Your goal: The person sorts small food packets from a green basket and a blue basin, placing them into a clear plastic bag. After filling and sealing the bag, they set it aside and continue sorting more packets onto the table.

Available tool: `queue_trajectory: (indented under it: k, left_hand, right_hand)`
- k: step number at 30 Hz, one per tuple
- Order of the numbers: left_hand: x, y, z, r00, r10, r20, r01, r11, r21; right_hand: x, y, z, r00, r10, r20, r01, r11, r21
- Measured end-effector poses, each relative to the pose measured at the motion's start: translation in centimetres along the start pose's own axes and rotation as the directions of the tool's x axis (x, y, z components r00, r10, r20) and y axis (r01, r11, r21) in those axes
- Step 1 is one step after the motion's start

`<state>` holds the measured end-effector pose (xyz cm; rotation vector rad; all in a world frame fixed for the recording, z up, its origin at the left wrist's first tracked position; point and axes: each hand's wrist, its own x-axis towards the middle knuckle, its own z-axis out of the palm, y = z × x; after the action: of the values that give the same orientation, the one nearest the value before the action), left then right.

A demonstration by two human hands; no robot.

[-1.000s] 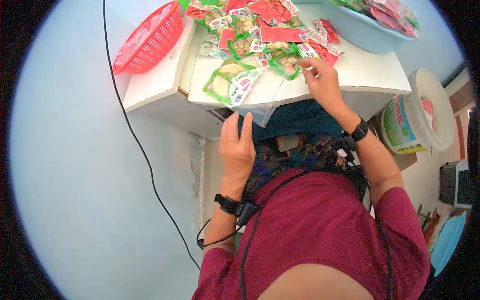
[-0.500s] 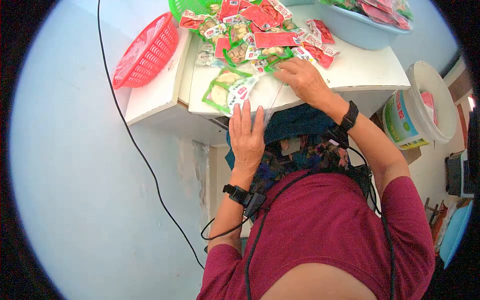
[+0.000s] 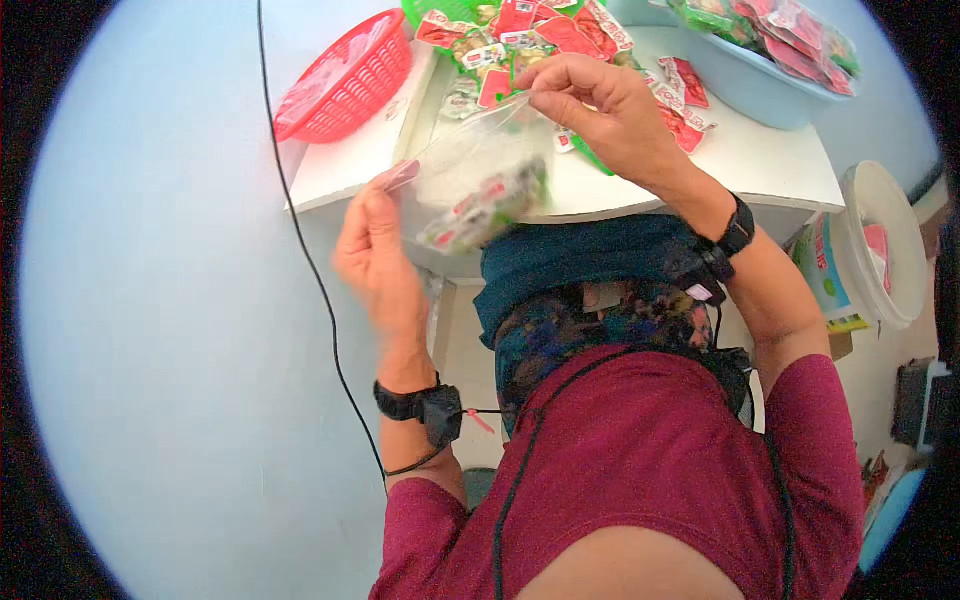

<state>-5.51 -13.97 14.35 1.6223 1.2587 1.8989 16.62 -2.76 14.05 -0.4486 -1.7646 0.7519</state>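
Note:
A clear plastic bag (image 3: 478, 172) hangs lifted off the white table (image 3: 760, 160), with green and red snack packets blurred inside it. My left hand (image 3: 378, 250) grips the bag's left edge near the table's front corner. My right hand (image 3: 600, 105) pinches the bag's upper right edge above the table. Behind the bag lies a heap of red and green snack packets (image 3: 530, 35) on the table.
A red plastic basket (image 3: 345, 78) stands on the table's left end, a green basket at the back. A pale blue basin (image 3: 760, 70) full of packets sits at the back right. A white bucket (image 3: 865, 250) stands right of the table. A black cable (image 3: 310, 270) crosses the floor.
The bag lay flat on the table's front edge with packets by its mouth. Both hands have since taken its edges and lifted it, with packets now inside.

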Motion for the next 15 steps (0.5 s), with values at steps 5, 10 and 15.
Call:
queue_trajectory:
  k: [5,10,15]
  left_hand:
    - [-3.3,1.3,-3.8,0.947,-0.320,0.021,0.320,0.941,-0.107]
    - [-10.4,-1.2,-7.0,0.778,-0.628,0.026,0.629,0.777,-0.035]
    - [-12.4,-1.9,-8.6,0.824,-0.566,0.008,0.556,0.811,0.180]
  right_hand:
    - [-2.4,-1.5,1.5,0.956,0.176,0.235,-0.226,0.951,0.211]
    - [-9.0,-0.3,4.8,0.825,0.344,0.449,-0.510,0.794,0.330]
    - [-10.2,0.1,6.4,0.875,0.250,0.416,-0.366,0.902,0.228]
